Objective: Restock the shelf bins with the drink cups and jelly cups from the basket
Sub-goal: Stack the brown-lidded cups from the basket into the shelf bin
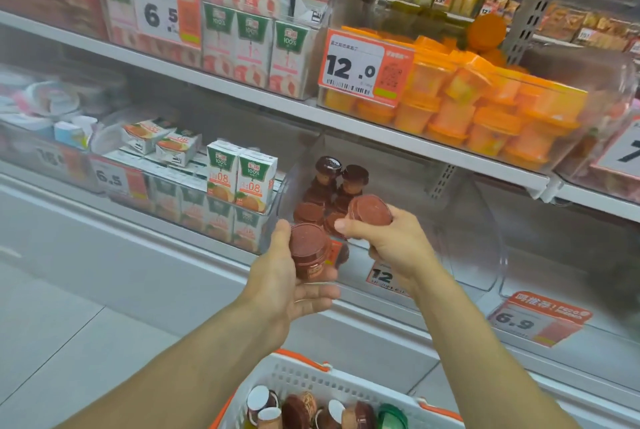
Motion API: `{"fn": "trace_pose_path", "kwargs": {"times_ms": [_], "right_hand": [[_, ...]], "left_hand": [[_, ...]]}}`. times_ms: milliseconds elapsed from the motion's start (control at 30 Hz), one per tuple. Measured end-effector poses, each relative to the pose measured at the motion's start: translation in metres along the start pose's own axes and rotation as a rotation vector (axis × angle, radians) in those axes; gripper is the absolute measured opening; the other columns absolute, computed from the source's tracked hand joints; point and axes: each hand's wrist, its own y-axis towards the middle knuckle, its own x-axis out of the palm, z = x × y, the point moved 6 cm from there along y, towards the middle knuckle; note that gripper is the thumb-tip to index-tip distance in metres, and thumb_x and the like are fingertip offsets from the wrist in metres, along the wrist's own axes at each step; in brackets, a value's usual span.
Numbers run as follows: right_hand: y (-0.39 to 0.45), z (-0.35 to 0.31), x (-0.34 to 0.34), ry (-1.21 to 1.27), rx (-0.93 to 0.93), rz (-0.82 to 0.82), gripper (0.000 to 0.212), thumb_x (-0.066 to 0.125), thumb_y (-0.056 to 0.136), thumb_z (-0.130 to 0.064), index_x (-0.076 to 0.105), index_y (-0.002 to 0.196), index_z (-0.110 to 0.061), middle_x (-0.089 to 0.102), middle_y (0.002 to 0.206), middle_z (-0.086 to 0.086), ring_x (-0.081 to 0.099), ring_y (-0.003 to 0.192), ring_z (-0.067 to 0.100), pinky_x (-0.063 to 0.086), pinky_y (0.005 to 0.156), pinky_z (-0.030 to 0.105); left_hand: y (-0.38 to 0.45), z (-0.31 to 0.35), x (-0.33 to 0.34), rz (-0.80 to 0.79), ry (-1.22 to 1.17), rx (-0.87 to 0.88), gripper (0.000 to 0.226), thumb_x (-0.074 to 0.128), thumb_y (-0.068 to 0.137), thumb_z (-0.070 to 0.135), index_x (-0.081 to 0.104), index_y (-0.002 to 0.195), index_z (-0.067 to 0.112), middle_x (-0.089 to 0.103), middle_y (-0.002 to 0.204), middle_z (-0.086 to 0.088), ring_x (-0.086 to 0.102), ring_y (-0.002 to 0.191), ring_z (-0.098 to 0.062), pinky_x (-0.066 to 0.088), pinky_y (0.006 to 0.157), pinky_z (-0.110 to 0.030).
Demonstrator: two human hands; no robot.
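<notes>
White metal shop shelving [242, 89] fills the view, with pale floor tiles to the left; you stand before its lower tier, both arms raised from the white plastic basket with orange trim [311, 380] at the bottom edge.

Your left hand [287, 276] has its fingers wrapped round a brown drink cup with a reddish-brown lid [308, 252], held tilted, lid towards you; your right hand [388, 241] is clenched on a second brown drink cup [370, 210], held just in front of the clear plastic shelf bin [485, 255]. That bin already holds several like cups [332, 189], stacked at its left side; most of its right part looks bare.

By my reading, you are mid-placement: the next move calls for carrying both cups over the bin's front lip and setting them upright beside the stack, without knocking it; then back to the basket, where more brown and white-lidded cups [298, 408] and one green-lidded one wait, so plenty is left.

Writing: the orange jelly cup bin [485, 110] above carries a tag reading "12.0" [349, 68]; juice cartons [239, 179] show "100%" and "0.8"; other tags read "6.5" and "6.9"; your wrist partly hides a tag on your bin, showing "12"; smaller print is too blurred to read.
</notes>
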Motion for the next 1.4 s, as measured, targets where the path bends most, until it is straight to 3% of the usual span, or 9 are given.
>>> {"fn": "trace_pose_path", "kwargs": {"times_ms": [100, 200, 300, 500, 667, 833, 1167, 1300, 1400], "right_hand": [[0.038, -0.009, 0.005, -0.099, -0.049, 0.058, 0.045, 0.095, 0.06, -0.023, 0.071, 0.097, -0.014, 0.074, 0.082, -0.002, 0.062, 0.059, 0.009, 0.046, 0.051, 0.024], [0.081, -0.003, 0.009, -0.139, -0.052, 0.192, 0.054, 0.094, 0.058, -0.029, 0.065, 0.102, -0.015, 0.073, 0.094, 0.003, 0.072, 0.082, 0.021, 0.06, 0.066, 0.039], [0.112, -0.001, 0.018, -0.284, -0.074, 0.255, 0.055, 0.089, 0.065, -0.038, 0.062, 0.105, -0.013, 0.07, 0.1, 0.001, 0.068, 0.088, 0.02, 0.057, 0.071, 0.032], [0.146, 0.001, 0.033, -0.511, -0.141, 0.267, 0.063, 0.087, 0.069, -0.03, 0.051, 0.118, -0.016, 0.062, 0.113, 0.005, 0.061, 0.095, 0.023, 0.045, 0.075, 0.027], [0.151, 0.013, 0.046, -0.521, -0.169, 0.232, 0.061, 0.086, 0.07, -0.025, 0.053, 0.121, -0.015, 0.06, 0.111, 0.004, 0.056, 0.091, 0.019, 0.043, 0.077, 0.025], [0.15, 0.017, 0.051, -0.576, -0.166, 0.207, 0.061, 0.082, 0.073, -0.016, 0.051, 0.126, -0.012, 0.055, 0.102, 0.001, 0.06, 0.105, 0.026, 0.041, 0.079, 0.023], [0.147, 0.013, 0.053, -0.695, -0.181, 0.199, 0.067, 0.082, 0.075, -0.018, 0.047, 0.13, -0.008, 0.063, 0.116, 0.012, 0.061, 0.108, 0.032, 0.047, 0.082, 0.03], [0.124, -0.005, 0.033, -0.709, -0.221, 0.269, 0.045, 0.073, 0.08, -0.016, 0.054, 0.12, -0.01, 0.066, 0.098, 0.004, 0.063, 0.093, 0.023, 0.047, 0.074, 0.026], [0.084, -0.023, 0.022, -0.525, -0.301, 0.181, 0.011, 0.067, 0.086, -0.01, 0.068, 0.095, -0.017, 0.07, 0.083, -0.001, 0.067, 0.078, 0.022, 0.059, 0.078, 0.041]], "left_hand": [[0.002, 0.0, -0.004, -0.016, 0.007, -0.005, 0.074, 0.027, 0.097, 0.066, 0.069, 0.104, 0.005, 0.074, 0.086, -0.02, 0.069, 0.064, -0.031, 0.056, 0.057, -0.034], [0.002, -0.002, -0.006, -0.015, 0.003, -0.013, 0.074, 0.027, 0.097, 0.066, 0.068, 0.101, 0.005, 0.074, 0.085, -0.02, 0.067, 0.061, -0.03, 0.054, 0.057, -0.034], [0.001, -0.005, -0.007, -0.009, -0.001, -0.03, 0.073, 0.028, 0.096, 0.066, 0.068, 0.091, 0.005, 0.074, 0.084, -0.021, 0.065, 0.058, -0.029, 0.053, 0.06, -0.036], [0.004, -0.001, -0.01, -0.028, -0.015, -0.037, 0.073, 0.028, 0.096, 0.065, 0.07, 0.079, 0.008, 0.074, 0.082, -0.022, 0.063, 0.059, -0.03, 0.053, 0.062, -0.037], [0.011, -0.006, -0.017, -0.022, 0.013, -0.073, 0.075, 0.024, 0.095, 0.067, 0.069, 0.092, 0.006, 0.074, 0.08, -0.018, 0.064, 0.06, -0.029, 0.054, 0.059, -0.034], [0.014, -0.005, -0.011, -0.024, -0.004, -0.082, 0.075, 0.023, 0.097, 0.066, 0.069, 0.086, 0.007, 0.075, 0.086, -0.02, 0.063, 0.055, -0.029, 0.053, 0.058, -0.033], [0.019, -0.007, -0.006, -0.009, 0.007, -0.051, 0.078, 0.023, 0.095, 0.068, 0.069, 0.098, 0.005, 0.073, 0.075, -0.013, 0.063, 0.052, -0.025, 0.053, 0.055, -0.031], [0.015, -0.001, -0.003, 0.011, -0.012, -0.009, 0.073, 0.03, 0.095, 0.066, 0.069, 0.094, 0.005, 0.074, 0.081, -0.016, 0.064, 0.052, -0.025, 0.052, 0.053, -0.031], [0.012, 0.002, 0.0, 0.005, -0.039, 0.022, 0.07, 0.035, 0.094, 0.066, 0.068, 0.1, 0.004, 0.074, 0.085, -0.018, 0.069, 0.057, -0.027, 0.052, 0.053, -0.032]]}}
